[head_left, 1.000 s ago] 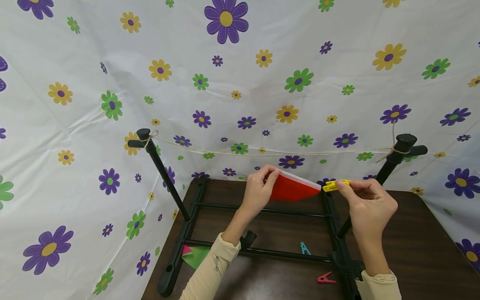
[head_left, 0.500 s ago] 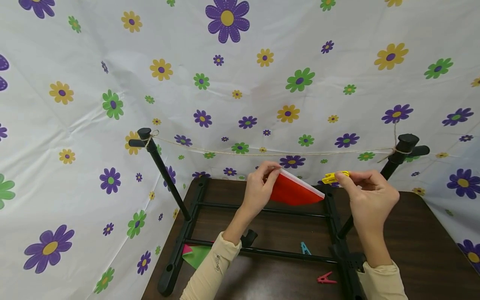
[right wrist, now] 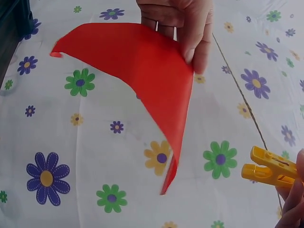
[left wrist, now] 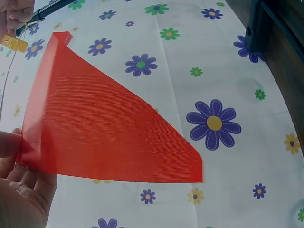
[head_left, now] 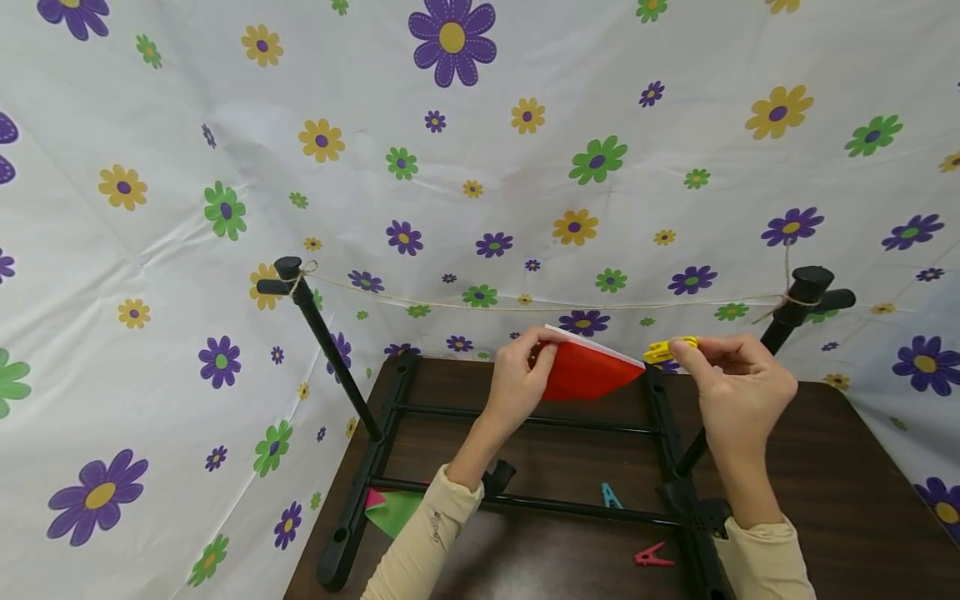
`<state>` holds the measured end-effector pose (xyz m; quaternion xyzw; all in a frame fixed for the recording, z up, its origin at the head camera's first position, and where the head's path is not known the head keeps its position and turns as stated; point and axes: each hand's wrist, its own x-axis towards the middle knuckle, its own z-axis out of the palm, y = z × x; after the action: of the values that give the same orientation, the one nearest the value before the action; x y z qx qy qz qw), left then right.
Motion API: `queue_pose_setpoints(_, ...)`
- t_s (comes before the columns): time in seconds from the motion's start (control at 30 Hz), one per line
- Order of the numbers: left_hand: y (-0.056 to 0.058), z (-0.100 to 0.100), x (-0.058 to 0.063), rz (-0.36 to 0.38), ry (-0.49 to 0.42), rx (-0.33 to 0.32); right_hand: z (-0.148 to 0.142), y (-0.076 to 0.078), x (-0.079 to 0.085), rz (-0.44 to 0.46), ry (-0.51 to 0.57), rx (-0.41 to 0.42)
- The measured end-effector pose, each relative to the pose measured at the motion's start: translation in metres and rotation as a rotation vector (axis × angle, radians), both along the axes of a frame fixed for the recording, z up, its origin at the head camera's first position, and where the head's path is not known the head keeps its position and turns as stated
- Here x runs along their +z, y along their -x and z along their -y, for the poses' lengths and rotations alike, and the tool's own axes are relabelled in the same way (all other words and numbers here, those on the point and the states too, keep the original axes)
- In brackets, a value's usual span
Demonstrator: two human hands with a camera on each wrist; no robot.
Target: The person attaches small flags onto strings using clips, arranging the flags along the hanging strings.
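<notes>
A red pennant flag [head_left: 588, 371] with a white top edge hangs from my left hand [head_left: 516, 375], which pinches it by one top corner. The left wrist view shows the whole flag [left wrist: 109, 123], narrowing toward a blunt tip. To its right, my right hand [head_left: 738, 396] pinches a yellow clothespin [head_left: 667, 350] whose tip points at the flag's free corner. In the right wrist view the clothespin [right wrist: 270, 167] stands apart from the flag [right wrist: 156, 80]. Behind and above both hands runs a thin string [head_left: 480, 307], tied between two black posts; neither hand touches it.
The black frame [head_left: 570, 507] stands on a dark wooden table [head_left: 840, 500]. A blue clothespin [head_left: 611, 497] and a red clothespin [head_left: 652, 556] lie on the table. Folded green and pink pieces [head_left: 393, 512] lie by the left forearm. A flowered sheet [head_left: 480, 108] hangs behind.
The yellow clothespin has risen slightly in my right hand. The flag's free corner dipped, then came back up toward it. My left hand has shifted its hold on the flag's corner a little.
</notes>
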<state>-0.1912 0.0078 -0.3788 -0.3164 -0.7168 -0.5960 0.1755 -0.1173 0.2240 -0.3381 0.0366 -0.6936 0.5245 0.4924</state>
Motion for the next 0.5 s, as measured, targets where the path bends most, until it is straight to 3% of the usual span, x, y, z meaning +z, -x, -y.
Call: queue_pose_setpoints(0.5, -0.0016, -0.0042, 0.0016, -0.006, -0.052, 0.028, -0.0015, 0.0033, 0.0083, -0.036, 0.021, 0.035)
